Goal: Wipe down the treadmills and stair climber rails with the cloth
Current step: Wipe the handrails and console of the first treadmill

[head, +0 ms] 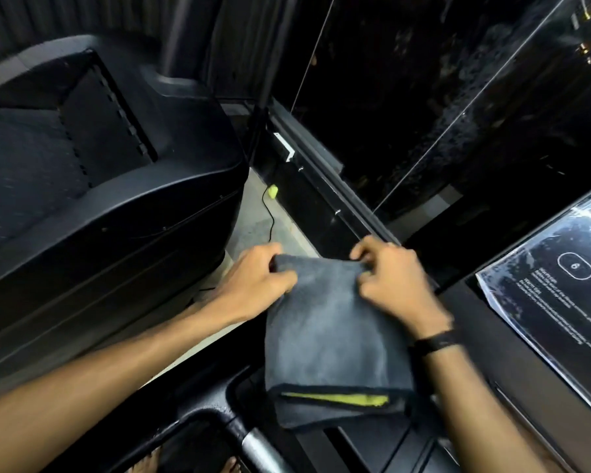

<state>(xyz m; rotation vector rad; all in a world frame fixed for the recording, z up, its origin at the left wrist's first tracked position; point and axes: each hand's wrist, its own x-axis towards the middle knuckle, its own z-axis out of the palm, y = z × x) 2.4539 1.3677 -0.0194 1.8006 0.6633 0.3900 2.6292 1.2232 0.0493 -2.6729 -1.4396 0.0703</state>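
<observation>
**Both hands hold folded cloth above gym machine**

A black plastic machine frame with a silver bar [256,442] fills the foreground; above it hangs a folded dark-grey microfibre cloth with a yellow-green inner edge [331,339], held in mid-air; the left hand [256,281] pinches its upper left corner, the right hand [389,278], a black band at its wrist, pinches the upper right; beyond, a large black moulded stair climber housing [116,186] stands left, a glossy treadmill console panel [556,288] right.
</observation>
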